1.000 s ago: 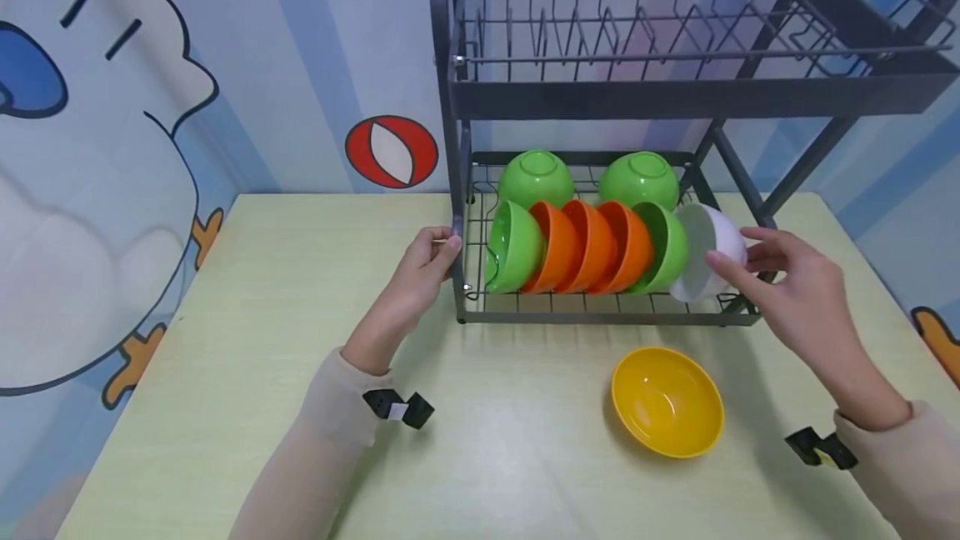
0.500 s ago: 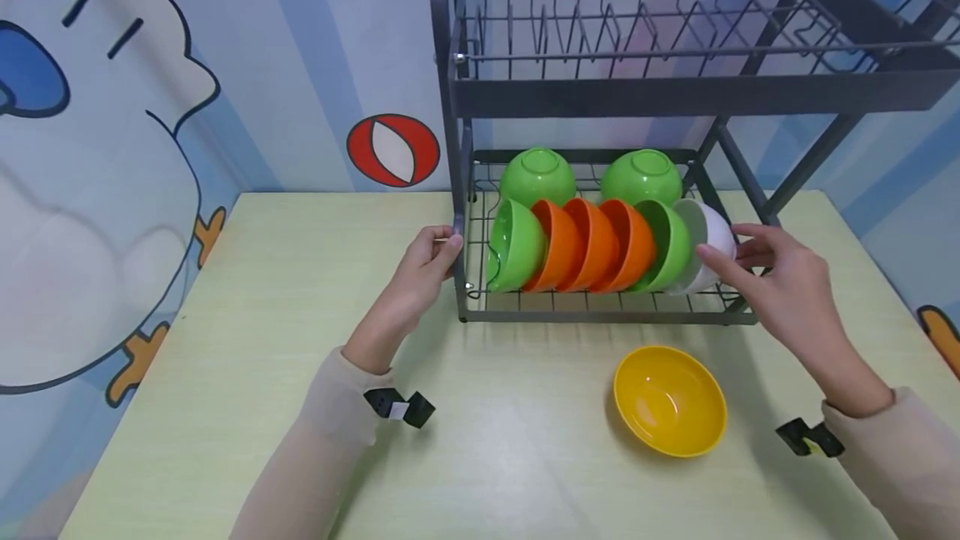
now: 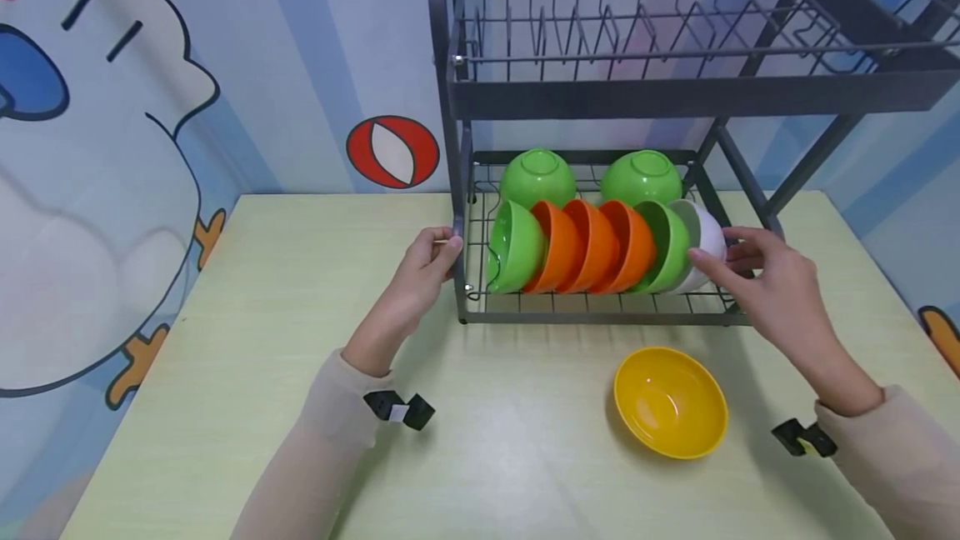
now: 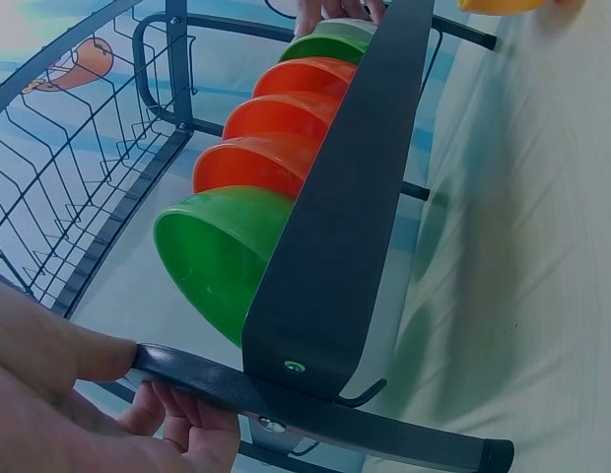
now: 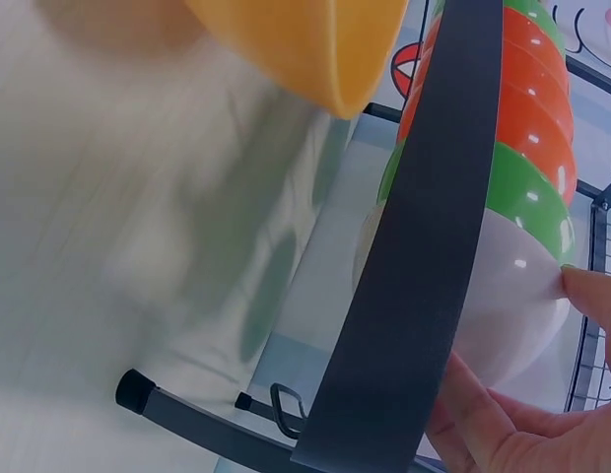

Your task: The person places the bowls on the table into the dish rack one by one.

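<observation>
In the head view my right hand (image 3: 780, 286) pinches a white bowl (image 3: 711, 244) between thumb and fingers, at the right end of a row on the lower tier of a dark dish rack (image 3: 600, 318). The bowl stands on its side, its rim side against a green bowl (image 3: 667, 248). Further left lean three orange bowls (image 3: 630, 248) and another green bowl (image 3: 517, 248). My left hand (image 3: 416, 277) grips the rack's left post; in the left wrist view, thumb and fingers lie on either side of the dark bar (image 4: 207, 379).
Behind the row, two green bowls (image 3: 538, 179) sit upside down. A yellow bowl (image 3: 669, 402) stands upright on the pale table (image 3: 480, 457) in front of the rack. The upper wire tier (image 3: 675, 94) overhangs the lower one. A patterned wall (image 3: 300, 65) is behind.
My right hand has moved left with the white bowl, closing the gap to the green bowl beside it. The left hand has stayed on the rack post.
</observation>
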The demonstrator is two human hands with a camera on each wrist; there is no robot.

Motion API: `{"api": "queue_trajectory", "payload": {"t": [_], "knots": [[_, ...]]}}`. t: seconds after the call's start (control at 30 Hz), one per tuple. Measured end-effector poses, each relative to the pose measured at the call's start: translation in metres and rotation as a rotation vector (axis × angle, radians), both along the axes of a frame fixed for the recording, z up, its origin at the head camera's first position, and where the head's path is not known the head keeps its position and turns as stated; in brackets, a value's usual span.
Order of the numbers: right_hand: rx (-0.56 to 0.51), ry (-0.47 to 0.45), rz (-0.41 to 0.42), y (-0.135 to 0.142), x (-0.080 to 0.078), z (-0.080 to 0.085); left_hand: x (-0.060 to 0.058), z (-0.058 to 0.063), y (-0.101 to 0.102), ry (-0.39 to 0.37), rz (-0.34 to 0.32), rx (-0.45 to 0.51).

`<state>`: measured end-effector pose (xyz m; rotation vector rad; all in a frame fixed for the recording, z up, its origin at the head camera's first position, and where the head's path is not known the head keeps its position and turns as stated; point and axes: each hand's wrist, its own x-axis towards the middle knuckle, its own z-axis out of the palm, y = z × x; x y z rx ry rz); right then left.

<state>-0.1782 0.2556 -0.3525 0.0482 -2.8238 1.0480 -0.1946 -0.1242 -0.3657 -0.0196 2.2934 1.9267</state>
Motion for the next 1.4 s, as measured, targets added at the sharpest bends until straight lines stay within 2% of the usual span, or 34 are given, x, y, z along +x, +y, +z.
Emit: {"api": "queue_trajectory", "payload": {"t": [1.0,1.2,1.4], "knots": [[0.029,0.018,0.076,0.001,0.007,-0.002,0.003,-0.001,0.000,0.018,-0.004,0.002],[0.058,0.016,0.066,0.003,0.010,0.001,0.002,-0.001,-0.002,0.036,-0.016,-0.022],[0.076,0.051,0.043,0.008,0.014,0.003,0.002,0.000,-0.002,0.042,-0.001,-0.057]]}}
